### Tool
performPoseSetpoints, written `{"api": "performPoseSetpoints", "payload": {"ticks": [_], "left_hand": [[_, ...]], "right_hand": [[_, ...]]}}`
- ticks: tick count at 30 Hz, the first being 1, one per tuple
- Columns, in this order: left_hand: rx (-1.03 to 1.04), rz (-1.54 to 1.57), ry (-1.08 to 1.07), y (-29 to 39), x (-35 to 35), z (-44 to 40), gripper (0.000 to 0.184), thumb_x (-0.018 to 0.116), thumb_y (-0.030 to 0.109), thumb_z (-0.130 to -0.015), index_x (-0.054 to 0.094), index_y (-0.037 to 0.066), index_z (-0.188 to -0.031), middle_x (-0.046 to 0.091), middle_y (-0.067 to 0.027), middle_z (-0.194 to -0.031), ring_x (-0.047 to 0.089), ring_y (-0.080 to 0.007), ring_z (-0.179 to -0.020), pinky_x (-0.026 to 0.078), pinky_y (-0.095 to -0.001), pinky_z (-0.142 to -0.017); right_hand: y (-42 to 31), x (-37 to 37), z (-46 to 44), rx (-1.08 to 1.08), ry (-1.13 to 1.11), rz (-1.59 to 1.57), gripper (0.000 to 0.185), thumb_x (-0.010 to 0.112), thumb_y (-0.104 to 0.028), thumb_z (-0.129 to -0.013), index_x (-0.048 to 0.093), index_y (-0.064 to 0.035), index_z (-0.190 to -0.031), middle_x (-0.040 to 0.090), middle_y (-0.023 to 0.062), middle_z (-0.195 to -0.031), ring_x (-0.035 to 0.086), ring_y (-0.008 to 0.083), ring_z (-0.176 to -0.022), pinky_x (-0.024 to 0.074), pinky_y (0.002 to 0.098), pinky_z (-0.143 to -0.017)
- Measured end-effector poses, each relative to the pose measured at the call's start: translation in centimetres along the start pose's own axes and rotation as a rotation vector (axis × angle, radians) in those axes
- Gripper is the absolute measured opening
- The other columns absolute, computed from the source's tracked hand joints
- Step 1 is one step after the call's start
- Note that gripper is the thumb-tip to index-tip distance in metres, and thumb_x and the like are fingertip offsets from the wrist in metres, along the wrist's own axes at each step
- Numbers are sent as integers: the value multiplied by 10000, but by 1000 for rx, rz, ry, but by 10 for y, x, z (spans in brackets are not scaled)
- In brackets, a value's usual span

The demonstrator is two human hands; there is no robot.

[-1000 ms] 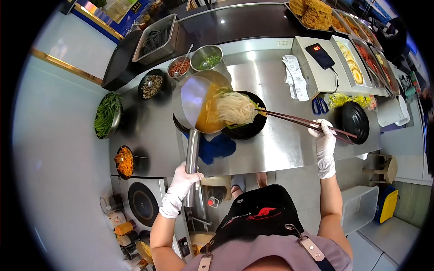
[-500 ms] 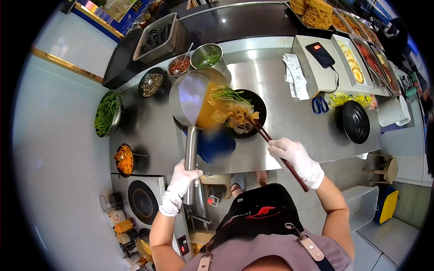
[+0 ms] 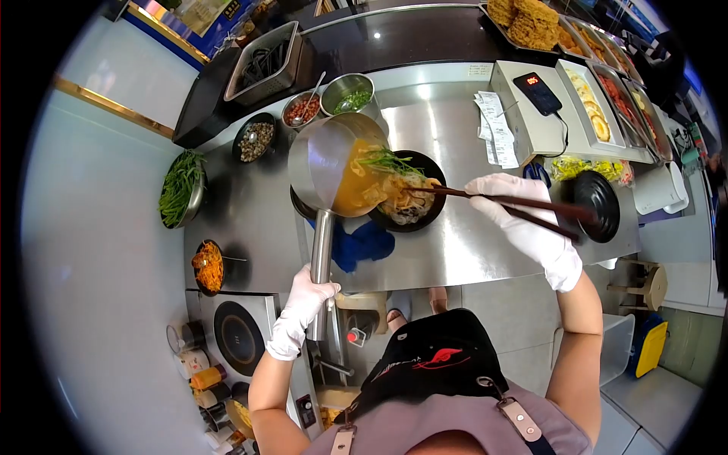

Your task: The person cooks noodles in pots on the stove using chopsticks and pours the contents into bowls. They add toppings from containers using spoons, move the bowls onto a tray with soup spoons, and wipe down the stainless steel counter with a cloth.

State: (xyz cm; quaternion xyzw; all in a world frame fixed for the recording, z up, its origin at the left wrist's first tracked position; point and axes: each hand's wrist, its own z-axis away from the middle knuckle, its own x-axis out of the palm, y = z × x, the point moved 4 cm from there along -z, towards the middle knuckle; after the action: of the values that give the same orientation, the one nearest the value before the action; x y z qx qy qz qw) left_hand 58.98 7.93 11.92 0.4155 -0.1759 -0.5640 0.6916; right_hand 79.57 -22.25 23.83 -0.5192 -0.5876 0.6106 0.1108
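Note:
My left hand [image 3: 306, 297], in a white glove, is closed round the handle of a steel pan [image 3: 312, 168] that tilts toward a black bowl [image 3: 433, 168]. Orange broth [image 3: 355, 186] lies in the pan's right side. Green vegetable stems [image 3: 390, 161] stretch from the pan to the bowl, above noodles and brownish food [image 3: 407, 199]. My gloved right hand [image 3: 516, 212] grips dark chopsticks [image 3: 455, 192], their tips in the food. A blue cloth [image 3: 364, 244] lies below the pan.
Bowls of greens [image 3: 182, 189], shredded orange food [image 3: 208, 268] and chopped scallions [image 3: 353, 100] stand left and behind. An empty black bowl [image 3: 596, 206], scissors [image 3: 537, 174] and receipts [image 3: 497, 129] are at right. A round hob [image 3: 240, 338] is lower left.
The long white noodles have dropped from between pan and bowl. My right hand moved left and down with the chopsticks, then back up and right. The pan stays tilted, shifting slightly.

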Motion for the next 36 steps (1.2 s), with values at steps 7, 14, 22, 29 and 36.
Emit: {"api": "performPoseSetpoints", "payload": {"ticks": [7, 14, 22, 29, 36], "left_hand": [[-6, -48, 25, 3, 4, 1, 333, 676, -72, -743, 476, -28, -1006, 570, -69, -686, 554, -139, -527, 462, -283, -470], [-6, -55, 26, 7, 6, 4, 324, 670, -68, -749, 475, -24, -1004, 563, -65, -679, 543, -133, -523, 459, -279, -472], [3, -64, 18, 5, 3, 1, 296, 669, -50, -756, 485, -27, -988, 572, -68, -693, 552, -134, -542, 458, -274, -487], [21, -88, 26, -3, 4, -4, 310, 671, -41, -757, 488, -33, -1007, 580, -68, -712, 563, -132, -557, 463, -270, -498], [17, -94, 30, 3, 5, -2, 301, 668, -51, -758, 487, -22, -996, 582, -68, -716, 559, -129, -548, 468, -272, -488]], "right_hand": [[11, -12, -16, 72, 126, -234, 162, 694, -144, -883, 702, -19, -984, 697, 46, -877, 606, 119, -773, 487, 255, -734], [39, 31, -37, 41, 112, -387, 151, 675, -111, -887, 703, -25, -1008, 712, 64, -935, 631, 118, -883, 497, 257, -828], [64, 13, -24, 31, 192, -298, 111, 629, -81, -904, 677, 17, -927, 673, 74, -887, 618, 146, -828, 484, 262, -781], [47, -11, -10, 8, 205, -381, 117, 634, -89, -909, 668, 23, -914, 671, 74, -895, 609, 147, -846, 478, 268, -805], [49, 10, -28, -65, 110, -406, 114, 634, -86, -905, 679, 2, -963, 686, 58, -945, 611, 127, -884, 477, 262, -832]]}}
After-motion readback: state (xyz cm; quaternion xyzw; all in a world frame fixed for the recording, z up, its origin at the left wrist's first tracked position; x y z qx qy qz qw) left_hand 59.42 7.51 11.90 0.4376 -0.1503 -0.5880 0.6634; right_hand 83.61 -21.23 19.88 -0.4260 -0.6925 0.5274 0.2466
